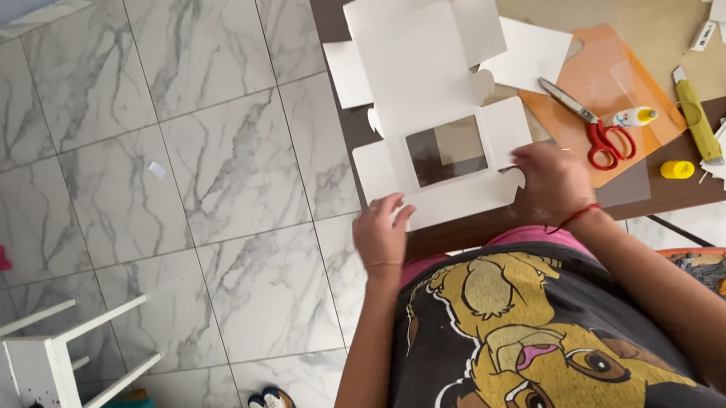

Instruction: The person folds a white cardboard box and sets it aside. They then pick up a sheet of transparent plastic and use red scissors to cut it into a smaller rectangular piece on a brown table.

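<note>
Between both hands (pixel 382 234) (pixel 551 175) lies the flat white box cutout (pixel 420 61).

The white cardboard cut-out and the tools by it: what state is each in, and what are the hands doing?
White box blank: unfolded, lying flat, window panel nearest the person.
Left hand: gripping the blank's near corner.
Right hand: pressing on the blank's near right edge.
Red-handled scissors: closed, lying on the orange sheet.
Yellow utility knife: lying flat; blade not discernible.
</note>
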